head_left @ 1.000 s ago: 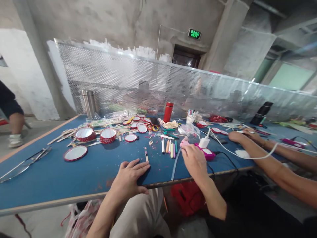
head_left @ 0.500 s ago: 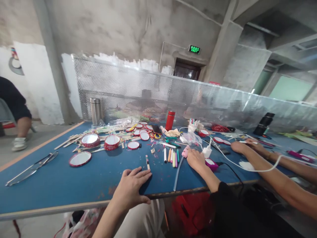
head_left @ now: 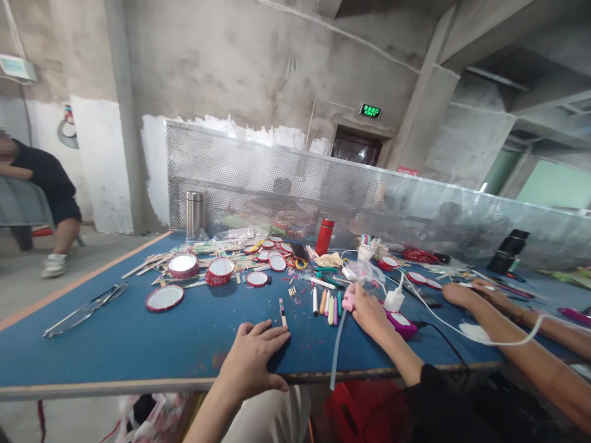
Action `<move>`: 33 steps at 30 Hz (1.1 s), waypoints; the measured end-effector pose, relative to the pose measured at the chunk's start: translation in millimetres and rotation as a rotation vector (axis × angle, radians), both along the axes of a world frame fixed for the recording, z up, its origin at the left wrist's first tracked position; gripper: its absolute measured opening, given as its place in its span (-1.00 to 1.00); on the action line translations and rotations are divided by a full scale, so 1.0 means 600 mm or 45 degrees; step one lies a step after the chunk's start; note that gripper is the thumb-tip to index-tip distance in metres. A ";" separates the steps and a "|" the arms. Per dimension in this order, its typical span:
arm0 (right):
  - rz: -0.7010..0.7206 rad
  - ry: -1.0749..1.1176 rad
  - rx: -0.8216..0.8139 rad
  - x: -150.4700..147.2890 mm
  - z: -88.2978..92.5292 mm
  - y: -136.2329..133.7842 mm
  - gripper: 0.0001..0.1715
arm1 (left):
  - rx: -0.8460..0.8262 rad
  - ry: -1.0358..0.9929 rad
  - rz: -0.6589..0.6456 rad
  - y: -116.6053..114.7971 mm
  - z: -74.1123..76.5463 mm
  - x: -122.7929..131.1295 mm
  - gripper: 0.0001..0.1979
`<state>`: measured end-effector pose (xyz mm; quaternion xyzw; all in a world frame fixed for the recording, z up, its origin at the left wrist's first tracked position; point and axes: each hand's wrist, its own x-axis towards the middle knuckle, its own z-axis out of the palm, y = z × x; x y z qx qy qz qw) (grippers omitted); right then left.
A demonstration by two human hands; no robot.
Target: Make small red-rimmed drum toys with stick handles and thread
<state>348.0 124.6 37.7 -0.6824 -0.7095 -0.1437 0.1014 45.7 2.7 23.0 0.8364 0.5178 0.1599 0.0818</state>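
Scuffed blue tabletop, left fingers spread against flat wooden stick, right fingers curled round pink tool

A rough-walled craft workshop!
Exit sign glowing upper right, raw wall top centre, sticks and markers strewn across the blue table!

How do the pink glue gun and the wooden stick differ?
The pink glue gun is chunky; the wooden stick is thin. The glue gun sits in the right hand; the stick lies by the left hand. The glue gun is pink; the stick is pale with darker patches.
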 end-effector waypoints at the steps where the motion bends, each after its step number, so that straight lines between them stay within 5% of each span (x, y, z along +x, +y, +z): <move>1: 0.027 0.030 0.027 -0.001 -0.003 -0.004 -0.25 | -0.009 -0.011 -0.009 0.001 -0.002 -0.001 -0.15; 14: 0.098 1.031 0.200 0.021 0.034 -0.026 -0.67 | 0.007 -0.043 -0.032 0.007 -0.014 -0.006 -0.08; 22: 0.410 1.823 0.023 -0.022 0.066 -0.071 -0.31 | 0.040 -0.044 -0.035 0.005 -0.013 -0.006 -0.16; 27: 0.648 2.296 -0.520 -0.072 0.062 -0.109 -0.37 | 0.039 -0.053 -0.029 0.002 -0.009 -0.004 -0.16; 33: 0.638 2.114 -0.690 -0.126 0.031 -0.131 -0.47 | 0.062 -0.048 -0.047 0.002 -0.010 -0.004 -0.17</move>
